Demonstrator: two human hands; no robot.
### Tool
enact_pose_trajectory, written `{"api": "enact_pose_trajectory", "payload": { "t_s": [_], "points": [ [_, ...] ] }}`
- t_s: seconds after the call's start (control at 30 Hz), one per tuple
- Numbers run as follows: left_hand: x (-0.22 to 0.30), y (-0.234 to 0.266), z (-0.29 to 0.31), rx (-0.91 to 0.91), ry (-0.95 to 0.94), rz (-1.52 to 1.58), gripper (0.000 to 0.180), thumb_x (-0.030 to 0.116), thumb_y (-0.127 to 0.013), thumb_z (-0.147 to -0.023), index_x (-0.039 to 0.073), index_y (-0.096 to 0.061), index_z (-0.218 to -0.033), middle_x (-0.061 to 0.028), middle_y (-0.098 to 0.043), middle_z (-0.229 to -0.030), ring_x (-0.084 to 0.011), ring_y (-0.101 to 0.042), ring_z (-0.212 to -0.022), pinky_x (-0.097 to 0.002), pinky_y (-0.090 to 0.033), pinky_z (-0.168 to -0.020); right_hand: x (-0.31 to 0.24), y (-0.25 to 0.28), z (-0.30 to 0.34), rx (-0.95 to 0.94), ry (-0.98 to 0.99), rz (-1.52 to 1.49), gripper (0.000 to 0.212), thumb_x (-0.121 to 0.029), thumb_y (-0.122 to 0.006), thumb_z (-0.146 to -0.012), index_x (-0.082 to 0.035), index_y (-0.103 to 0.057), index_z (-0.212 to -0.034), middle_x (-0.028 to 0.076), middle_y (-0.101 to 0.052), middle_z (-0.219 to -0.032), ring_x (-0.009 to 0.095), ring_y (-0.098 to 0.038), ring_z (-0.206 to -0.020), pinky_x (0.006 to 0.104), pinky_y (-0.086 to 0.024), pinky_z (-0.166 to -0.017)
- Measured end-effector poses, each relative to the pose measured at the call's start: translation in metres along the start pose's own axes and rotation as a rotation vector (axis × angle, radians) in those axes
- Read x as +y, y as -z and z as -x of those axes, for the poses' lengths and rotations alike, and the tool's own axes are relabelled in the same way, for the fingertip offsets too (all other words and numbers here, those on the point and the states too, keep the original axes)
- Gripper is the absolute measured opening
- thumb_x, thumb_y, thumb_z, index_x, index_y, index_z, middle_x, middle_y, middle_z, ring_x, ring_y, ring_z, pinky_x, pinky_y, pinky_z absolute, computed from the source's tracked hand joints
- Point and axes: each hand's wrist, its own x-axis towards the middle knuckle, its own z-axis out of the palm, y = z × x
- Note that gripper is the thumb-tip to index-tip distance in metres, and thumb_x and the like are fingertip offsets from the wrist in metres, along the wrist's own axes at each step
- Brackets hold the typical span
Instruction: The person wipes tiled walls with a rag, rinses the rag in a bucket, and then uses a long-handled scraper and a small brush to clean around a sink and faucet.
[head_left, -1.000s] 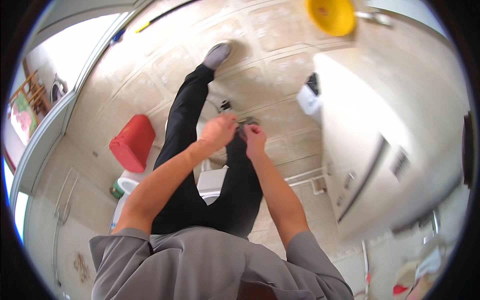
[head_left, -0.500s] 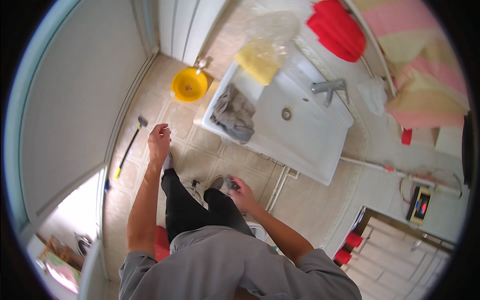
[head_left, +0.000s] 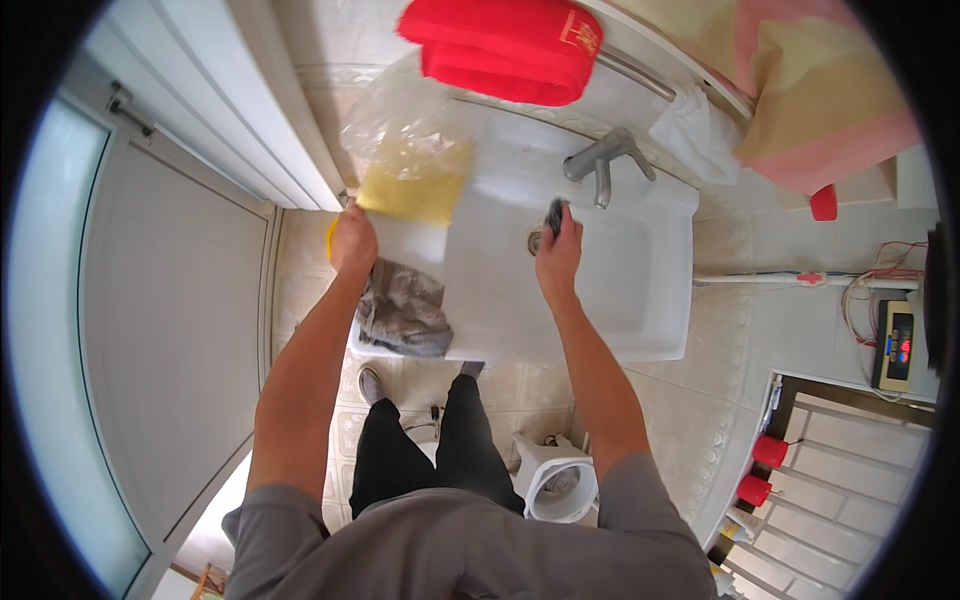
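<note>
Over the white sink [head_left: 640,300], my right hand [head_left: 558,258] is closed around a small dark grey wad [head_left: 556,215] that looks like a scouring pad, close to the drain [head_left: 534,243]. My left hand [head_left: 354,240] is at the sink's left end with its fingers curled, right by a small metal fitting [head_left: 346,198]; what it holds, if anything, is hidden. A yellow basin [head_left: 331,240] shows only as a sliver behind that hand. Between my arms, a crumpled grey-brown cloth [head_left: 402,310] lies on the sink's left ledge, with a yellow cloth [head_left: 415,192] farther back.
A grey faucet [head_left: 605,165] rises from the sink's back. Clear plastic wrapping [head_left: 410,120] and a folded red towel [head_left: 500,50] lie beyond it. A white bin [head_left: 560,485] stands by my legs. A white door [head_left: 180,300] is on the left, and a barred window [head_left: 830,480] lower right.
I have turned toward the sink and come closer. My right hand has moved from beside my leg to above the sink with the dark wad; my left hand has reached the sink's left end.
</note>
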Motion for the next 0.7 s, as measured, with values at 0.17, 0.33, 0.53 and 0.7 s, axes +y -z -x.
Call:
{"api": "enact_pose_trajectory", "payload": {
  "t_s": [0.17, 0.33, 0.53, 0.7],
  "points": [
    [0.007, 0.005, -0.006, -0.007, 0.313, -0.158, 0.068, 0.052, -0.024, -0.103, 0.002, -0.071, -0.107, -0.0247, -0.067, -0.115, -0.0452, -0.061, -0.109, -0.0537, -0.046, -0.094, -0.013, -0.059, -0.093, 0.087, -0.065, 0.089, 0.038, -0.021, -0.060, -0.096, -0.003, -0.052, -0.129, 0.019, -0.058, -0.113, 0.040, -0.060, -0.102, 0.0486, -0.051, -0.083],
    [0.010, 0.002, 0.000, 0.060, 0.292, -0.232, 0.070, 0.054, -0.026, -0.103, 0.000, -0.071, -0.101, -0.0287, -0.067, -0.108, -0.0473, -0.062, -0.103, -0.0559, -0.047, -0.090, -0.032, -0.101, -0.109, -0.032, -0.029, 0.227, 0.021, -0.023, -0.062, -0.092, -0.005, -0.059, -0.103, 0.015, -0.062, -0.100, 0.035, -0.066, -0.089, 0.0471, -0.054, -0.072],
    [0.009, 0.001, -0.005, 0.138, 0.266, -0.277, 0.073, 0.053, -0.026, -0.103, -0.001, -0.073, -0.090, -0.0275, -0.069, -0.099, -0.0474, -0.064, -0.095, -0.0560, -0.049, -0.085, -0.005, -0.074, -0.109, -0.042, 0.087, 0.335, 0.017, -0.019, -0.063, -0.089, -0.006, -0.061, -0.101, 0.011, -0.063, -0.090, 0.030, -0.067, -0.079, 0.0421, -0.056, -0.066],
    [0.019, -0.001, -0.006, 0.021, 0.333, -0.338, 0.070, 0.051, -0.024, -0.104, 0.001, -0.072, -0.100, -0.0264, -0.068, -0.107, -0.0463, -0.064, -0.100, -0.0542, -0.051, -0.088, 0.004, -0.078, -0.086, 0.132, 0.182, 0.246, 0.023, -0.025, -0.066, -0.090, -0.010, -0.064, -0.107, 0.010, -0.062, -0.088, 0.030, -0.066, -0.076, 0.0426, -0.055, -0.060]
  ]
}}
